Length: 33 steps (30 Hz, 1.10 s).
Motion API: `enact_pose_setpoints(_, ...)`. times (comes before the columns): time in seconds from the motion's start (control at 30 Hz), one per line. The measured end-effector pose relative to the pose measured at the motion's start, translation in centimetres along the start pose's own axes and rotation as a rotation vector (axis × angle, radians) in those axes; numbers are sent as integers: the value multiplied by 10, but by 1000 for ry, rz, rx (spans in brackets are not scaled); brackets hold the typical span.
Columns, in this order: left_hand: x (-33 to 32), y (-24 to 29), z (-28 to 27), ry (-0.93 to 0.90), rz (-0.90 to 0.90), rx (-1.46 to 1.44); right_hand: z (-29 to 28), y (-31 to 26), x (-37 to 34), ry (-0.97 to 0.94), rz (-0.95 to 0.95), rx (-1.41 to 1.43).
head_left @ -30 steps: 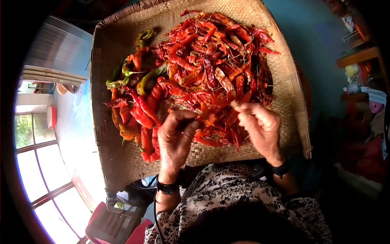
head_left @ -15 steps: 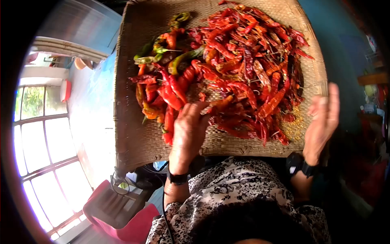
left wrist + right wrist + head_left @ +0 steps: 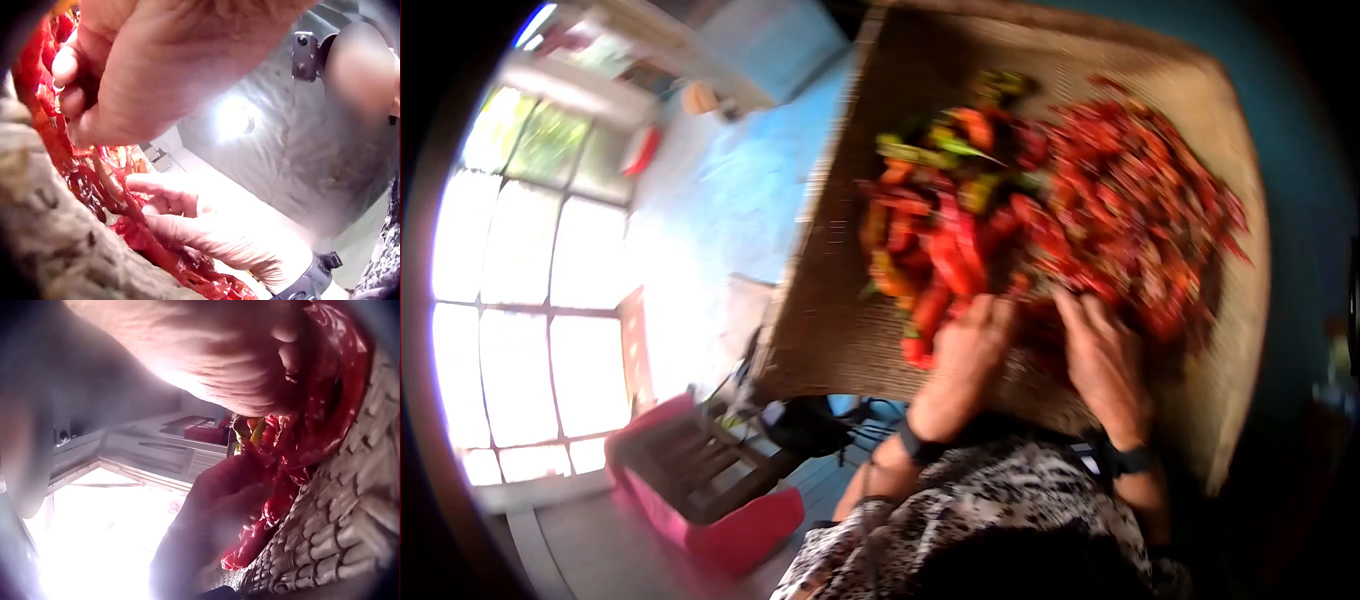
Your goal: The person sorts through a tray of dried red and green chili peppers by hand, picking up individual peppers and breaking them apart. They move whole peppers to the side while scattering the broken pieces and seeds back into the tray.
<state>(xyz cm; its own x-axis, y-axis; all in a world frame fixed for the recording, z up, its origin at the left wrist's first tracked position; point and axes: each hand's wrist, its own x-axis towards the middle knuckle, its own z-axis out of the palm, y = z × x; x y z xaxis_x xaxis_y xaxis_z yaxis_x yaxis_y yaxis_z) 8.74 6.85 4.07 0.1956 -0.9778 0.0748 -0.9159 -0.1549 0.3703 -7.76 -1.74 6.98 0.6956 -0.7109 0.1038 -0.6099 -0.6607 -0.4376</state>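
Note:
A woven tray (image 3: 830, 350) holds a heap of wrinkled red chili peppers (image 3: 1140, 200) on its right and plumper red ones (image 3: 950, 250) on its left. Green chili peppers (image 3: 920, 153) lie behind the plumper ones. My left hand (image 3: 972, 345) is at the near edge of the plumper group; its fingers curl in on red chili pepper in the left wrist view. Beside it, my right hand (image 3: 1108, 370) reaches into the near part of the heap, fingers extended and thumb apart. A glossy red chili pepper (image 3: 350, 381) lies close by its fingertips in the right wrist view.
A pink chair (image 3: 740, 530) stands to the lower left, below a bright window (image 3: 530, 330). A blue-white wall (image 3: 760, 170) rises beyond the tray's left side. Dark bands circle both wrists, and a patterned garment (image 3: 1000, 490) borders the tray's near edge.
The view has swung left, so the tray sits further right. My right hand has come from the tray's right edge back to the chili peppers, close to my left hand.

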Motion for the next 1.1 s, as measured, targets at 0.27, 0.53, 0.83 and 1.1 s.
enact_pose_setpoints(0.27, -3, -5, 30, 169, 153, -49, -18, 23, -14, 203, 72, 168)
enact_pose_setpoints(0.53, -10, 8, 31, 175, 252, 81, -51, 45, -33, 556, 382, 914)
enact_pose_setpoints(0.83, 22, 36, -1, 40, 217, -186, -55, 51, -41, 715, 283, 1046)
enact_pose_setpoints(1.1, 42, 62, -12, 99, 119, -704, -63, 59, -47, 587, 375, 1006)
